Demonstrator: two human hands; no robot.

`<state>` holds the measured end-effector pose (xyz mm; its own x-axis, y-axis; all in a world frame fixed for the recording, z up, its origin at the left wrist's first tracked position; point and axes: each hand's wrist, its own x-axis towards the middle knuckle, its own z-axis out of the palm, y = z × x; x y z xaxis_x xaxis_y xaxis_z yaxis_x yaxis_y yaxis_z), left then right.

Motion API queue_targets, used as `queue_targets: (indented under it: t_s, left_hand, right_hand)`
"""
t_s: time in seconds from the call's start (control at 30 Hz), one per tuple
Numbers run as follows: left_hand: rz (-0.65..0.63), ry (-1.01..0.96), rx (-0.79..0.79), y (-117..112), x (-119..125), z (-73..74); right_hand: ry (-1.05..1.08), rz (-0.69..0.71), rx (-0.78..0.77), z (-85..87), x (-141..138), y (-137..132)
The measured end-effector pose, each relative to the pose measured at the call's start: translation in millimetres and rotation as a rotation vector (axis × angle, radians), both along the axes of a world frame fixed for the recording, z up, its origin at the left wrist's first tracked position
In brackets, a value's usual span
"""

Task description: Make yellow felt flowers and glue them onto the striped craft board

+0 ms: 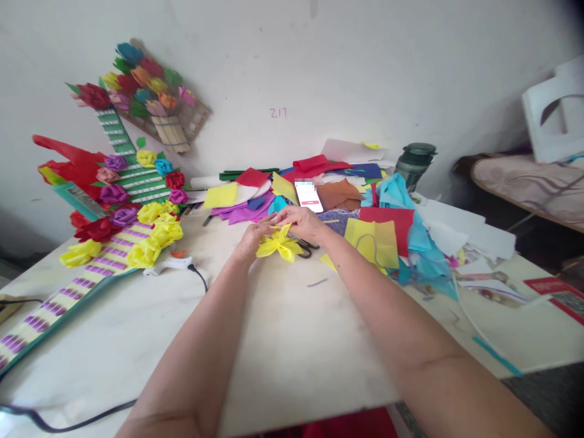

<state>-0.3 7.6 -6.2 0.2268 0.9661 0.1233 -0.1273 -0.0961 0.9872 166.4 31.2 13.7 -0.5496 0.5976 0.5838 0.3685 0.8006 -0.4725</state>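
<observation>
A yellow fabric or paper flower (281, 246) with pointed petals spreads toward me between my two hands. My left hand (253, 239) closes on its left and far side. From the right, my right hand (302, 222) pinches at the flower's far edge, its fingertips meeting those of the left. The exact grip behind the petals is hidden. Dark looped handles, apparently of scissors (306, 250), lie just right of the flower, partly under my right hand. A phone (309, 196) with a lit screen rests beyond my hands.
Coloured sheets (378, 240) pile up behind and to the right, near a dark green bottle (415, 163). At left stand flower-covered striped decorations (132, 176). A white glue gun (168, 265) with a black cord lies on the pale table (283, 359).
</observation>
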Motion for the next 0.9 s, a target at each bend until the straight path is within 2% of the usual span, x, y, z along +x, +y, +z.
queue_targets:
  t_s: [0.13,0.4,0.57,0.9]
  left_hand:
    - [0.042,-0.02,-0.013,0.9,0.3,-2.0]
    - [0.052,0.137,0.114,-2.7,1.9,1.8]
    - [-0.041,0.232,0.218,-0.9,-3.3,2.5]
    - [-0.131,0.366,0.312,1.0,-9.7,2.0]
  right_hand:
    - [0.005,0.0,0.022,-1.3,-0.6,1.1]
    - [0.078,0.04,-0.032,-5.5,-0.4,4.9]
    - [0.128,0.108,-0.113,-7.0,1.9,8.1]
    - [0.041,0.137,-0.21,-0.6,9.3,4.0]
